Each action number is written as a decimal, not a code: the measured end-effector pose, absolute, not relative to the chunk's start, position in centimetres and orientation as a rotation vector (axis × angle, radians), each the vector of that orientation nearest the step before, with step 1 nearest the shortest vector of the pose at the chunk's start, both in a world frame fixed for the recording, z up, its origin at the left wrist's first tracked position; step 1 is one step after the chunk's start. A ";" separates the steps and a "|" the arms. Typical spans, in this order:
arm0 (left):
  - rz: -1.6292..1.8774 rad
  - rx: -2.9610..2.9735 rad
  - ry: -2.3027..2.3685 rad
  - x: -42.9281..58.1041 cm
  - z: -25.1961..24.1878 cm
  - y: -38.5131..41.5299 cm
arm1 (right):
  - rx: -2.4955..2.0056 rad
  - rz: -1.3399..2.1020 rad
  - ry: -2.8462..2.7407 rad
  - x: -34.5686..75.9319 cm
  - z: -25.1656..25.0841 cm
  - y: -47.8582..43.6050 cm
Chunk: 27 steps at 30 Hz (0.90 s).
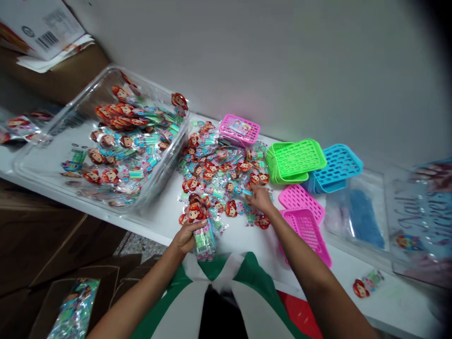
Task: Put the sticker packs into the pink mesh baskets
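My left hand [187, 235] is closed round a stack of doll-shaped packets [203, 235] at the table's front edge, the top one showing a red-haired doll. My right hand [260, 198] reaches over the pile of packets [212, 172] in the middle, its fingers pressed on the end of one small doll packet [236, 189] with a blue strip. More loose packets lie spread around both hands. Beyond the pile is a pink basket [240, 129] with a card in it.
A clear plastic bin [148, 200] of packets stands at the left. Green baskets [298, 157], blue baskets [337, 165] and a pink basket [309, 233] sit right of the pile. A single packet [367, 284] lies far right. Cardboard boxes [70, 240] are below left.
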<state>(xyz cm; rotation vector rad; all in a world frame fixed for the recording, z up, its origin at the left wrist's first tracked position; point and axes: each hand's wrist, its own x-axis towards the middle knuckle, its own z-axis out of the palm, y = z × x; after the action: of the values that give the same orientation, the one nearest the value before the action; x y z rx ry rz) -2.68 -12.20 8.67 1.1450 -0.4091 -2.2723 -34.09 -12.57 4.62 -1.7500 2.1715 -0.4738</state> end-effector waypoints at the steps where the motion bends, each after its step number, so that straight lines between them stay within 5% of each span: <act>1: -2.282 1.128 -0.417 -3.1 8.8 -12.2 | -1.606 -0.600 2.135 -33.6 4.5 -11.8; 5: -2.390 1.091 -0.426 -4.8 9.4 -12.0 | -1.039 -1.101 1.965 -30.3 4.3 -8.4; 8: -2.406 1.057 -0.448 -5.8 9.5 -11.7 | -1.081 -1.235 1.849 -26.3 5.0 -5.5; 14: -2.371 1.180 -0.494 -5.2 8.9 -11.8 | -1.275 -0.780 1.263 -23.5 5.8 -1.9; 20: -2.375 1.263 -0.542 -3.1 8.6 -10.9 | -1.062 -0.460 2.316 -29.0 1.9 -0.9; 27: -2.507 1.252 -0.529 -2.9 8.3 -10.5 | -1.172 -0.101 2.468 -28.9 0.8 -3.5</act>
<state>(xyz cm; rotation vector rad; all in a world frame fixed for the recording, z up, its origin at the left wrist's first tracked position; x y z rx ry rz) -2.90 -10.46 8.31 1.2524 -0.5294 -2.5067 -28.85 -3.49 0.81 -1.1724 2.4683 -0.1007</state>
